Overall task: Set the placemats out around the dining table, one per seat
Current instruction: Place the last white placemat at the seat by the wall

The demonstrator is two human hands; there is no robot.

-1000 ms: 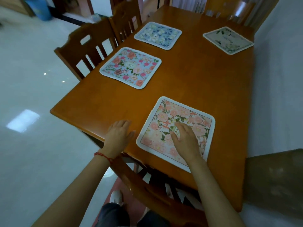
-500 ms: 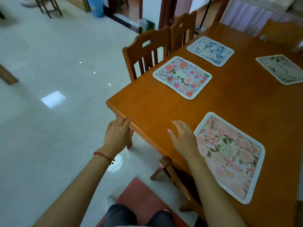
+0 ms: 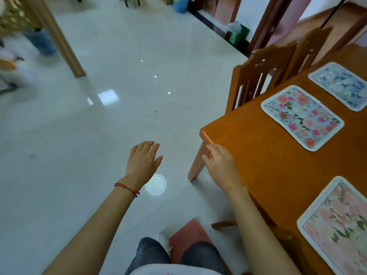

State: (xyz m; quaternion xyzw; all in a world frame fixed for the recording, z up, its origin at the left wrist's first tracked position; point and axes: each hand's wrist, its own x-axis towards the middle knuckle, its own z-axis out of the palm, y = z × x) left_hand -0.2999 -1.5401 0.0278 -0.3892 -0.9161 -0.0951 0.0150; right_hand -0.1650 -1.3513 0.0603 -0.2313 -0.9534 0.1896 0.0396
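The wooden dining table fills the right side. Three floral placemats lie flat on it: a peach one at the lower right, a pink-and-blue one further along the left side, and a blue one beyond it, cut off by the frame edge. My right hand rests at the table's near left corner, fingers loose, holding nothing. My left hand, with a red string bracelet at the wrist, hangs open over the floor, left of the table.
Two wooden chairs stand tucked against the table's left side. A glossy pale tiled floor spreads to the left. A wooden post and a blurred person stand far left. A red mat lies by my feet.
The view has swung left, away from the table. My right hand came off the peach placemat and slid to the table corner. My left hand left the table edge and is now over the floor.
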